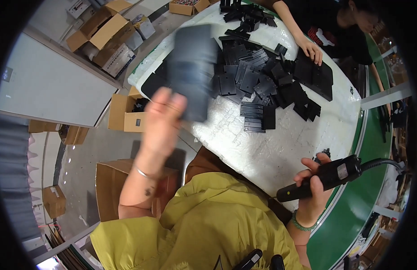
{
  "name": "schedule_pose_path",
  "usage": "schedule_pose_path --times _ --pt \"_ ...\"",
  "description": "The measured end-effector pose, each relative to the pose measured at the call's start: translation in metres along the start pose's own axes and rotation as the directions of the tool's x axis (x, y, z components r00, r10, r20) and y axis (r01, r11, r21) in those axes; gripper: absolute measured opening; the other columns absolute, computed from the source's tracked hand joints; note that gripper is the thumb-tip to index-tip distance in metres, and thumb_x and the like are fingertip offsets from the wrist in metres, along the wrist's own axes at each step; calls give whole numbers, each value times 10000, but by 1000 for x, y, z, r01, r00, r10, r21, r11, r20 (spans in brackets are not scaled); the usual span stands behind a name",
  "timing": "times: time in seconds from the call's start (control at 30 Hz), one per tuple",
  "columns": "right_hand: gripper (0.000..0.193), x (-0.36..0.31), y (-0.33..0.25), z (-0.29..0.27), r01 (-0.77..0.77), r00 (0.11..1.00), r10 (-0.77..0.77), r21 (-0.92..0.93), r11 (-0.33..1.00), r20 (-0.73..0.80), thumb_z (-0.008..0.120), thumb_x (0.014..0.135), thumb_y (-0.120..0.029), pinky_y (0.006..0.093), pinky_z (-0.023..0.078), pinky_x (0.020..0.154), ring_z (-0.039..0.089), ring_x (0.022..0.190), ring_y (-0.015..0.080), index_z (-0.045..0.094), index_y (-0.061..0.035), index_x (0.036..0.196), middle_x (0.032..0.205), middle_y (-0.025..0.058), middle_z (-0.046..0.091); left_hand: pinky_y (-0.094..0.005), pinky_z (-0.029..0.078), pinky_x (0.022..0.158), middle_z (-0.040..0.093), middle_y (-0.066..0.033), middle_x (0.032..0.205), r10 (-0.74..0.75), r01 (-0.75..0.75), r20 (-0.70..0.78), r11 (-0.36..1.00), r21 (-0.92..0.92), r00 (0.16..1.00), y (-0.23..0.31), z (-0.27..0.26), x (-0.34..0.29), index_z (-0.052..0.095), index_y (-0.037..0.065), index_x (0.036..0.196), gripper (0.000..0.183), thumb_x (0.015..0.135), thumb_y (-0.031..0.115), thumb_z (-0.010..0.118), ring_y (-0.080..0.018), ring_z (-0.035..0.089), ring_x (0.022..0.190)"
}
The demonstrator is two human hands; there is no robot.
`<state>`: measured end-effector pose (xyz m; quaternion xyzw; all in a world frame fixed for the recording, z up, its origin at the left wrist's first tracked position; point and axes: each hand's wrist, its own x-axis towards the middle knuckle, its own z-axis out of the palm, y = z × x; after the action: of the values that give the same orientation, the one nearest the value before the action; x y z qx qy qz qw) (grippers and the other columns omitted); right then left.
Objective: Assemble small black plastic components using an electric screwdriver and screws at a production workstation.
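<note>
My left hand [160, 128] grips the lower left edge of a flat black plastic panel [193, 74], raised over the table's left edge; both are smeared by motion. In my right hand [311, 204] lies a black corded electric screwdriver [337, 172], its tip turned left and slightly down toward my body. The fingers wrap around its body above the table's right front edge. Beyond the raised panel, a pile of black plastic parts [249, 81] spreads over the table, some ribbed and some flat.
White sheeting covers the table [226, 141]. A co-worker's hand [310, 50] rests on a black panel [314, 76] at the far right. A small dark heap [323, 155] sits beside my right fingers. Cardboard boxes [127, 114] stand on the floor at left; a green surface [337, 238] borders the right.
</note>
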<state>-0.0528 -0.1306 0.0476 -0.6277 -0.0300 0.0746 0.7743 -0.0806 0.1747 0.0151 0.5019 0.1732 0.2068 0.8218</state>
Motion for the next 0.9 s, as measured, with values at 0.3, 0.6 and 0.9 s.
schedule_pose_path --times 0.3,0.6,0.9 --pt "517 -3 8 -21 0 999 4 68 998 -53 607 768 -132 218 424 590 526 592 142 375 29 1202 958 187 588 -174 483 520 635 -1 809 -253 292 -210 940 179 944 12 -96 48 621 72 979 154 859 170 621 -63 581 648" --pt "464 7 20 -46 35 993 -55 184 982 103 540 853 -86 235 403 621 472 686 113 371 -4 1278 1003 105 574 -201 450 646 635 0 853 119 -91 -493 993 81 862 22 -230 -46 627 42 980 163 841 127 635 -79 577 715" --pt "453 30 10 -49 52 998 -47 158 986 -35 533 856 -118 235 368 611 435 632 105 374 -17 1268 902 73 565 -270 465 470 545 -14 657 -288 652 -956 735 -186 52 0 -365 -262 589 82 816 256 813 331 646 -136 494 544"
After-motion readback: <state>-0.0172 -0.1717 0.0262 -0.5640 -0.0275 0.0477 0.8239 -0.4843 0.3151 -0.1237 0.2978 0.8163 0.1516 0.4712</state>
